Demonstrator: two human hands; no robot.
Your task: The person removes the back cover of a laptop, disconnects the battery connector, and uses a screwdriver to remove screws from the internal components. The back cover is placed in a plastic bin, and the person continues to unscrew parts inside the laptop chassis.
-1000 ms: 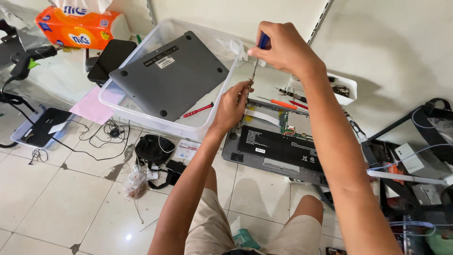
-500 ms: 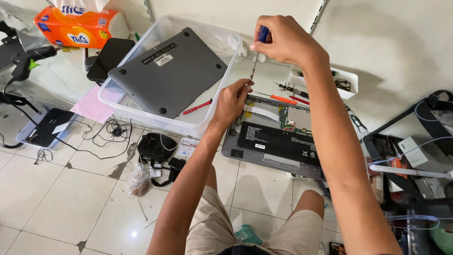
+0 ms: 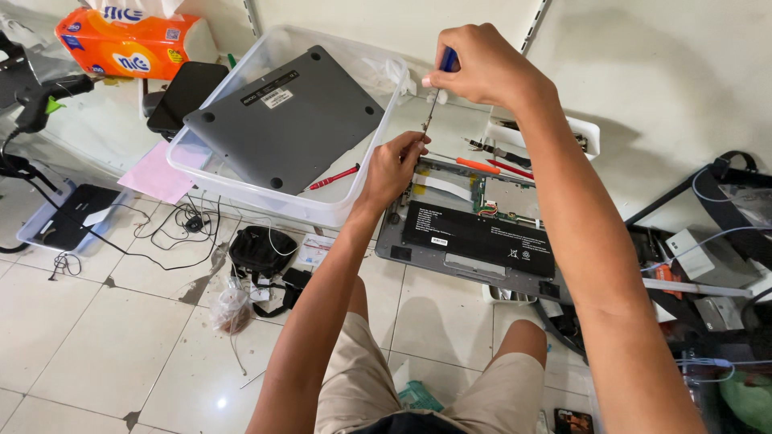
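Hands raised over an opened laptop [image 3: 474, 233] lying on the tiled floor, its black battery and circuit board exposed. Right hand [image 3: 478, 64] closed around the blue handle of a small screwdriver [image 3: 434, 92], shaft pointing down. Left hand [image 3: 392, 165] pinches the lower end of the shaft between narrow fingertips; whether it holds a screw there, cannot tell. Both hands hover above the laptop's upper left corner.

Left of the hands: clear plastic bin [image 3: 241, 181] holding a grey laptop bottom cover [image 3: 281, 120], which bears a small white rectangular label near its upper edge. Red screwdriver [image 3: 334, 177] rests in the bin beside the cover. Orange-handled screwdriver [image 3: 478, 165] lies across the laptop's far edge, just past the left hand. White tray [image 3: 587, 133] with small tools behind it.

Orange tissue package [image 3: 121, 44] with blue and white markings at upper left. Pink paper [image 3: 165, 173] under the bin edge. Black pouch [image 3: 261, 249] and tangled cables [image 3: 161, 233] on the floor.
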